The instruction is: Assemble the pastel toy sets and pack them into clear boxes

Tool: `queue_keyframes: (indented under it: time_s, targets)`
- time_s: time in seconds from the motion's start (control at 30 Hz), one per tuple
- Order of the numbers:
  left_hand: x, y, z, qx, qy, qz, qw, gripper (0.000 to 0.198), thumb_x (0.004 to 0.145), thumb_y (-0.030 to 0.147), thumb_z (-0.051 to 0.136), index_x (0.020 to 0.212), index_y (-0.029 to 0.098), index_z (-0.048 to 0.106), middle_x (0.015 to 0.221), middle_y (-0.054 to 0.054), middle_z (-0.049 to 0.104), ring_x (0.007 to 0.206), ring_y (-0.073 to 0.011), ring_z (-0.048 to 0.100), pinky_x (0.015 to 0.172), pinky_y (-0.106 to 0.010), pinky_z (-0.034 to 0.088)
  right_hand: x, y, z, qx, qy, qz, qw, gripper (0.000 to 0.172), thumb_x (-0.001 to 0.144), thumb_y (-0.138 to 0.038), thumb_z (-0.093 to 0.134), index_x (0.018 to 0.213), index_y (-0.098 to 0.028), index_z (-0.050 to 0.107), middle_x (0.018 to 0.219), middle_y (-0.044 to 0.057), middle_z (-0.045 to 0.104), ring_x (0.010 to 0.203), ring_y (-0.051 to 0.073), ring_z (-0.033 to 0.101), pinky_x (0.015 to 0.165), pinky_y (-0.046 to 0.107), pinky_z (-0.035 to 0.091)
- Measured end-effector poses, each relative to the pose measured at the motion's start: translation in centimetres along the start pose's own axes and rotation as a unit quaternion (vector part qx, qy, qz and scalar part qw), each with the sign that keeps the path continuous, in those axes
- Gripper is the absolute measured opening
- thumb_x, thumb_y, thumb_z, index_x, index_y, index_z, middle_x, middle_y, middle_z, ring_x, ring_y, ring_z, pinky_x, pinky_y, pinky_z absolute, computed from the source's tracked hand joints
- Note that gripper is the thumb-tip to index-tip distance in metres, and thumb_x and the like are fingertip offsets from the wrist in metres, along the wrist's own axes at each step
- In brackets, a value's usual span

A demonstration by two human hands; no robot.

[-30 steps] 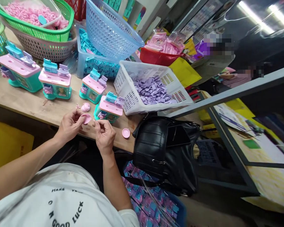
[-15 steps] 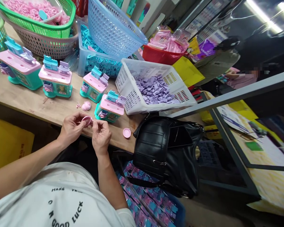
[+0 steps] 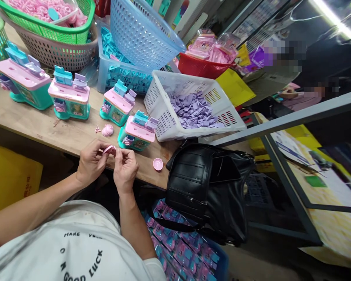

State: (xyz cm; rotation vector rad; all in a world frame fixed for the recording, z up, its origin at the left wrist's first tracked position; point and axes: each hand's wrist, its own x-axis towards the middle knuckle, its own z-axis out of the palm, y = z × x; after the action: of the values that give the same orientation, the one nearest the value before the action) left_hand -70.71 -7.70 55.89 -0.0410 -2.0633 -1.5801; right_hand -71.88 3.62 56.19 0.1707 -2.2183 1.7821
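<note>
At the table's near edge, the left hand grips a pink piece. The right hand (grip unclear) touches it.

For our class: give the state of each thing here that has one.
Left hand, pinching a pink piece
Right hand, curled closed at the pink piece
Pink bowl, open side up
White crate, partly filled with purple pieces
Blue basket, tilted
Toy counters, standing upright
</note>
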Motion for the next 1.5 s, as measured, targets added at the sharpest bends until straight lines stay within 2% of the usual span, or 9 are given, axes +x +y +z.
queue_keyframes:
  time_s: [0.37,0.5,0.67,0.73,0.8,0.97,1.2,1.3,1.5]
  targets:
    - [-0.8,-0.2,0.5,0.023,0.014,0.034,0.999,0.011,0.086,0.023,0.064,0.093,0.019,0.072,0.093,-0.007,0.072,0.078,-0.0166,0.068,0.071,-0.026,0.058,0.3,-0.1,0.6,-0.075,0.043,-0.043,0.995,0.028,0.099,-0.043,0.055,0.082,-0.021,0.059,0.074,0.004,0.072,0.067,0.017,0.071,0.060,0.025,0.053]
    - [0.0,-0.2,0.4,-0.018,0.012,-0.027,0.999,0.009,0.083,0.026,0.069,0.087,0.018,0.070,0.087,-0.005,0.070,0.073,-0.0155,0.066,0.067,-0.025,0.055,0.6,0.2,0.4,-0.098,0.014,-0.060,0.993,0.029,0.101,-0.044,0.053,0.085,-0.022,0.059,0.077,0.004,0.072,0.070,0.018,0.071,0.065,0.027,0.054]
    - [1.8,0.7,0.8,-0.149,0.051,-0.184,0.970,0.027,0.079,0.041,0.074,0.085,0.016,0.065,0.082,-0.003,0.069,0.070,-0.0131,0.062,0.066,-0.023,0.051,-0.2,-0.2,0.0,-0.152,0.015,-0.271,0.950,0.014,0.102,-0.027,0.052,0.108,-0.020,0.063,0.104,0.011,0.074,0.103,0.021,0.070,0.095,0.038,0.054]
    - [2.2,1.6,1.4,-0.195,0.059,-0.208,0.957,0.030,0.077,0.042,0.076,0.085,0.016,0.063,0.082,-0.002,0.067,0.072,-0.0125,0.061,0.069,-0.023,0.050,-0.2,-0.1,0.0,-0.165,-0.011,-0.336,0.927,0.016,0.102,-0.024,0.052,0.115,-0.019,0.061,0.108,0.013,0.073,0.105,0.022,0.068,0.096,0.039,0.054]
    - [2.5,2.8,2.0,-0.215,0.045,-0.215,0.952,0.032,0.077,0.044,0.076,0.086,0.016,0.061,0.083,-0.001,0.065,0.075,-0.0127,0.061,0.071,-0.023,0.050,0.4,0.1,-0.2,-0.193,-0.014,-0.353,0.915,0.019,0.103,-0.030,0.052,0.115,-0.018,0.060,0.103,0.013,0.072,0.099,0.022,0.068,0.091,0.039,0.054]
    - [4.6,4.4,2.8,-0.197,-0.063,-0.160,0.965,0.039,0.086,0.055,0.068,0.088,0.016,0.062,0.087,-0.003,0.065,0.084,-0.0156,0.063,0.078,-0.026,0.051,4.8,0.1,-3.1,-0.282,0.017,-0.371,0.884,0.023,0.106,-0.034,0.049,0.105,-0.018,0.065,0.090,0.009,0.070,0.084,0.020,0.064,0.083,0.035,0.051]
    - [10.1,2.1,4.1,-0.046,-0.052,-0.048,0.996,0.027,0.096,0.041,0.055,0.091,0.015,0.062,0.092,-0.006,0.069,0.088,-0.0171,0.063,0.079,-0.028,0.051,11.7,-0.7,-6.7,-0.334,-0.128,-0.399,0.844,0.025,0.105,-0.027,0.049,0.102,-0.020,0.073,0.100,0.010,0.072,0.099,0.023,0.061,0.094,0.038,0.051]
    - [10.8,1.0,4.7,-0.030,-0.092,-0.054,0.994,0.026,0.096,0.037,0.052,0.100,0.014,0.064,0.102,-0.009,0.072,0.098,-0.0203,0.066,0.087,-0.032,0.053,12.3,-0.2,-6.7,-0.324,-0.167,-0.403,0.839,0.027,0.106,-0.026,0.047,0.105,-0.019,0.073,0.103,0.009,0.075,0.100,0.021,0.064,0.095,0.037,0.053]
    - [10.7,0.4,4.9,-0.023,-0.134,-0.057,0.989,0.029,0.095,0.038,0.055,0.109,0.015,0.067,0.114,-0.010,0.073,0.107,-0.0229,0.067,0.094,-0.037,0.055,11.7,0.2,-6.8,-0.362,-0.150,-0.406,0.825,0.029,0.107,-0.021,0.045,0.108,-0.019,0.073,0.105,0.009,0.077,0.103,0.021,0.069,0.097,0.036,0.053]
